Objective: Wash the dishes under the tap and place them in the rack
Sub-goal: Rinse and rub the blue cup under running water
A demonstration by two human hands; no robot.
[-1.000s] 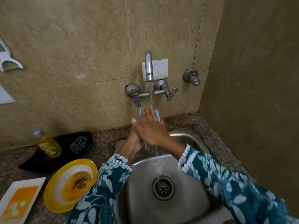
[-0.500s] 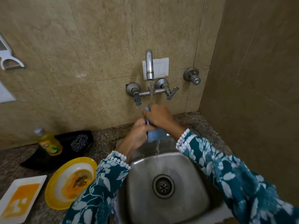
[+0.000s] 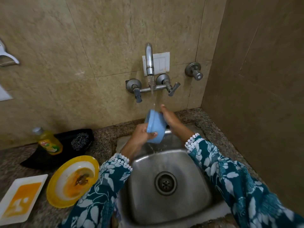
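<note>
Half a second ago the blue bowl point(image 3: 154, 127) was mostly hidden behind both hands; now it is turned so its rounded outer wall and base face the camera, tilted, with its mouth toward the far wall. The right hand point(image 3: 171, 119), which was curled over the top of the bowl, has opened out flat, fingers extended toward the wall, its palm side against the bowl's right edge. The left hand point(image 3: 141, 134) has shifted lower and grips the bowl from the left, thumb pressed on the near wall. The view has tipped slightly as well.

The bowl sits in the air over the far end of the steel sink point(image 3: 189, 162), directly under the tap point(image 3: 149, 60), whose stream point(image 3: 153, 96) meets its far rim; drips fall below it. The bowl's inside cannot be seen, and the left fingers behind it are hidden. No rack is in view.

On the speckled stone surface point(image 3: 105, 142) to the left lie a round yellow-rimmed plate point(image 3: 72, 180) with orange residue, partly covered by the floral sleeve point(image 3: 105, 183), and a white rectangular plate point(image 3: 21, 196) smeared orange, cut off at the frame edge. Farther back, a yellow soap bottle point(image 3: 49, 143) and a dark wire scrubber point(image 3: 80, 140) rest on a black tray point(image 3: 49, 160). The sink is smooth brushed metal with a round perforated drain point(image 3: 165, 183).
</note>
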